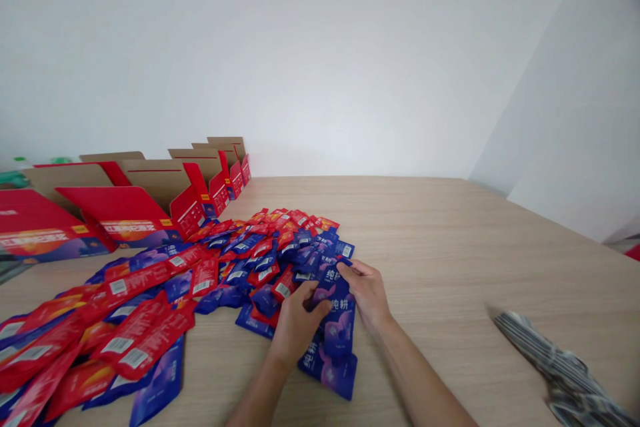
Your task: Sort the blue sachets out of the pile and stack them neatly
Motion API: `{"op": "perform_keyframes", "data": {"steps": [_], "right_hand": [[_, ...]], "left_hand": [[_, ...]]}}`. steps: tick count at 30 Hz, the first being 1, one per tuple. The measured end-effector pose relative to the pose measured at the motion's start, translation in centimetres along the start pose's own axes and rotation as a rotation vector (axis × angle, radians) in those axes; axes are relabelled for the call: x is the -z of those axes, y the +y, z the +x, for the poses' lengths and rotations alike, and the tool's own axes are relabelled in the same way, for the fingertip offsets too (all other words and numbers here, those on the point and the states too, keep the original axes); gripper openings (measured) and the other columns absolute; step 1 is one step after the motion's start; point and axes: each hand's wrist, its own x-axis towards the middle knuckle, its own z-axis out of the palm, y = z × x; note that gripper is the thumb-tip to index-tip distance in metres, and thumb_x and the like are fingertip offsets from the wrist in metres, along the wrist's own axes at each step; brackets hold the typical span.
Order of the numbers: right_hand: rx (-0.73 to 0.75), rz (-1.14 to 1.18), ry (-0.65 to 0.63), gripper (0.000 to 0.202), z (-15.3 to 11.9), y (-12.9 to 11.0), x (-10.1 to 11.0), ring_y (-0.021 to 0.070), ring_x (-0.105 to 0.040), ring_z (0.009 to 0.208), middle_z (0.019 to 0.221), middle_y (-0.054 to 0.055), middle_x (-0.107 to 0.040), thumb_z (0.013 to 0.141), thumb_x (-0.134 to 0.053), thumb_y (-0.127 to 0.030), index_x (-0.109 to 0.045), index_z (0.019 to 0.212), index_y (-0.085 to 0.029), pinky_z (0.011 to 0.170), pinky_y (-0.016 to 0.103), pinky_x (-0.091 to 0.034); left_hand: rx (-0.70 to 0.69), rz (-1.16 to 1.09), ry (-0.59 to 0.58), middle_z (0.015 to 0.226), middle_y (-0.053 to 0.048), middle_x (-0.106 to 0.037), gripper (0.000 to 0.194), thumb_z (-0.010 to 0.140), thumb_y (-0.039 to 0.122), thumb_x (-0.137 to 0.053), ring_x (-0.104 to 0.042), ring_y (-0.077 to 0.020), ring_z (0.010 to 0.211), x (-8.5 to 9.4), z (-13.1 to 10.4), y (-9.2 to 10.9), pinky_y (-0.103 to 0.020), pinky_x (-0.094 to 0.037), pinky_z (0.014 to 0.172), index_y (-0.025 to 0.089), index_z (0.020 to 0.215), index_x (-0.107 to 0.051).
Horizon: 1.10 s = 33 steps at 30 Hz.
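Note:
Near the middle of the table, blue sachets [341, 328] with white lettering and purple shapes lie overlapped between my hands. My right hand [369, 292] pinches the upper right edge of these sachets between thumb and fingers. On the other side, my left hand [296, 325] is curled with its thumb against the sachets' left edge; its fingertips are partly hidden. Another blue sachet [330, 373] lies flat below them on the table. A loose heap of red and blue sachets [265, 253] spreads just beyond and to the left of my left hand.
More long red and blue packets [145, 337] are piled at the front left. Behind them stands a row of open red cartons [135, 210] with raised brown flaps. A blurred grey striped thing [560, 363] lies at the right of the wooden table [425, 233]. A white wall rises behind.

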Motion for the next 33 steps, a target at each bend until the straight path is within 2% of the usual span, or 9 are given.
{"op": "perform_keyframes", "data": {"steps": [4,9,11,15,19,22,24,27,33], "right_hand": [[0.035,-0.156,-0.012,0.040,1.1,-0.6,-0.6,0.0110,-0.046,0.049,0.059,-0.002,-0.061,0.072,-0.073,-0.057,-0.068,0.074,-0.017,0.044,0.022,-0.031],[0.171,-0.431,-0.004,0.044,2.2,-1.8,-1.8,0.0077,-0.033,0.045,0.047,-0.007,-0.042,0.081,-0.064,-0.056,-0.055,0.059,-0.018,0.043,0.022,-0.024],[0.253,-0.485,0.014,0.042,2.1,-2.3,-2.7,0.0086,-0.036,0.047,0.049,-0.006,-0.044,0.084,-0.061,-0.054,-0.058,0.062,-0.018,0.045,0.022,-0.027],[0.379,-0.483,-0.014,0.035,1.8,-2.9,-4.4,0.0152,-0.057,0.067,0.073,0.001,-0.066,0.086,-0.060,-0.052,-0.071,0.084,-0.019,0.060,0.023,-0.043],[0.241,-0.346,-0.127,0.036,1.8,-3.0,-4.7,0.0152,-0.059,0.064,0.074,0.001,-0.067,0.081,-0.065,-0.053,-0.068,0.098,-0.021,0.057,0.024,-0.045],[0.098,-0.350,-0.178,0.037,1.2,-3.0,-3.6,0.0113,-0.050,0.051,0.063,-0.001,-0.063,0.076,-0.069,-0.056,-0.062,0.076,-0.019,0.046,0.021,-0.037],[0.060,-0.358,-0.131,0.045,0.4,-2.7,-2.7,0.0094,-0.044,0.045,0.053,-0.002,-0.058,0.078,-0.067,-0.059,-0.054,0.063,-0.019,0.042,0.020,-0.031],[0.018,-0.248,-0.044,0.050,-0.5,-2.1,-1.5,0.0086,-0.040,0.041,0.046,-0.004,-0.053,0.078,-0.063,-0.065,-0.051,0.060,-0.019,0.040,0.021,-0.029],[-0.090,0.003,-0.039,0.054,-0.8,-1.2,-1.4,0.0105,-0.049,0.041,0.058,0.001,-0.065,0.073,-0.063,-0.071,-0.065,0.078,-0.017,0.039,0.022,-0.036]], "left_hand": [[0.057,-0.226,-0.123,0.087,-0.006,-0.074,0.026,0.077,0.030,-0.069,-0.068,-0.0215,0.079,0.6,1.0,0.0,-0.031,-0.052,0.072,0.016,0.099,-0.067],[0.084,-0.369,-0.068,0.075,-0.003,-0.070,0.023,0.076,0.032,-0.071,-0.064,-0.0161,0.066,1.8,1.3,-0.1,-0.026,-0.048,0.064,0.015,0.090,-0.068],[0.060,-0.383,-0.013,0.075,-0.002,-0.069,0.022,0.073,0.030,-0.073,-0.062,-0.0142,0.067,1.9,1.4,0.0,-0.023,-0.046,0.062,0.015,0.089,-0.067],[0.003,-0.313,0.052,0.078,0.000,-0.069,0.025,0.068,0.023,-0.075,-0.061,-0.0142,0.070,1.7,1.7,0.2,-0.022,-0.047,0.063,0.017,0.090,-0.064],[0.050,-0.290,0.079,0.068,0.003,-0.065,0.019,0.070,0.024,-0.074,-0.058,-0.0118,0.059,1.6,1.6,0.3,-0.021,-0.043,0.054,0.017,0.083,-0.062],[0.090,-0.364,-0.039,0.067,0.003,-0.064,0.024,0.067,0.024,-0.077,-0.058,-0.0117,0.057,1.6,0.8,0.8,-0.021,-0.043,0.053,0.016,0.084,-0.062],[0.116,-0.440,-0.158,0.072,0.001,-0.067,0.030,0.067,0.023,-0.078,-0.061,-0.0137,0.061,1.3,0.2,1.4,-0.023,-0.047,0.058,0.016,0.091,-0.063],[0.117,-0.520,-0.260,0.081,-0.003,-0.069,0.036,0.067,0.021,-0.078,-0.064,-0.0160,0.069,0.6,-0.7,2.0,-0.025,-0.050,0.065,0.015,0.100,-0.064],[0.169,-0.489,-0.224,0.079,-0.003,-0.069,0.036,0.068,0.017,-0.072,-0.061,-0.0142,0.066,-0.7,-0.9,1.2,-0.022,-0.045,0.060,0.015,0.103,-0.066]]}}
